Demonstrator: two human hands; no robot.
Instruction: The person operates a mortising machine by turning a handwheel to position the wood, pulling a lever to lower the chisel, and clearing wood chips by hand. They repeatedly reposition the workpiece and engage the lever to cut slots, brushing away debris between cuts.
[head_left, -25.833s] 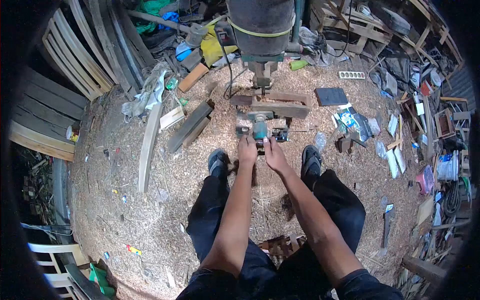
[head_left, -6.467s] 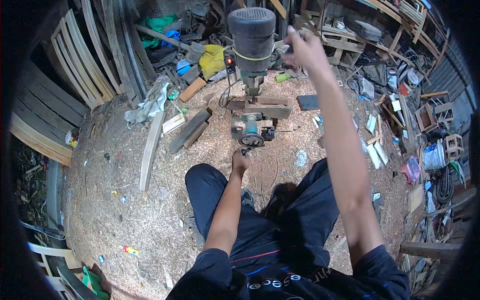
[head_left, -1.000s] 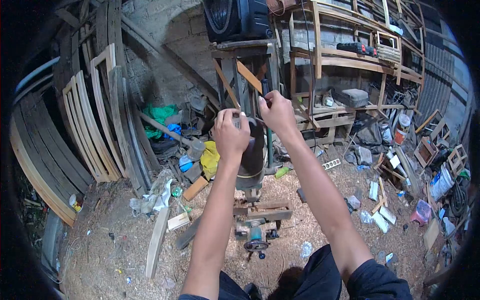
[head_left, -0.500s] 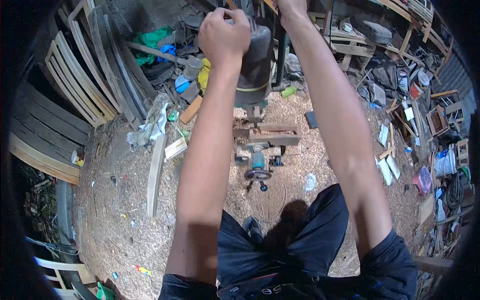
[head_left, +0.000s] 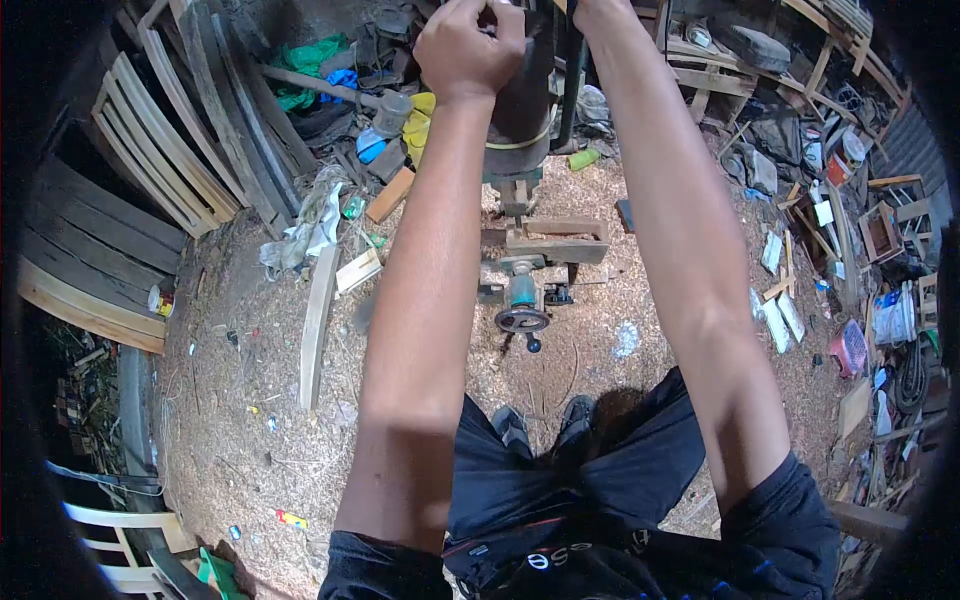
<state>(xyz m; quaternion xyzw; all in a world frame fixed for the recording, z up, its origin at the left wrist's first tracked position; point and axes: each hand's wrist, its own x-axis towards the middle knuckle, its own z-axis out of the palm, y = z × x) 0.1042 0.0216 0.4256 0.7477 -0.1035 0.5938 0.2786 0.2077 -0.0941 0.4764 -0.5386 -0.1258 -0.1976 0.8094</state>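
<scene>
My left hand point(head_left: 470, 48) is raised at the top of the head view, fingers curled closed beside the dark cylindrical motor housing point(head_left: 520, 112) of a standing machine. What lies inside those fingers is hidden. At the top edge is my right hand point(head_left: 602, 14), mostly cut off, near a dark upright bar point(head_left: 572, 90); its fingers do not show. Below the housing, the machine's table carries a wooden box-like block point(head_left: 570, 248) with shavings in its hollow. Under that sit a green screw housing point(head_left: 522, 290) and a round handwheel point(head_left: 522, 319) with a black knob.
Wood shavings cover the floor point(head_left: 260, 350). Curved slatted wooden pieces point(head_left: 160, 150) and long boards point(head_left: 230, 120) lean at the left. A loose plank point(head_left: 318, 325) lies left of the machine. Scrap wood, a pink basket point(head_left: 850, 350) and other clutter line the right side.
The view has tilted down slightly, so the machine and both hands appear higher and a little further right. A second shoe now shows. The hands keep about the same place beside the machine.
</scene>
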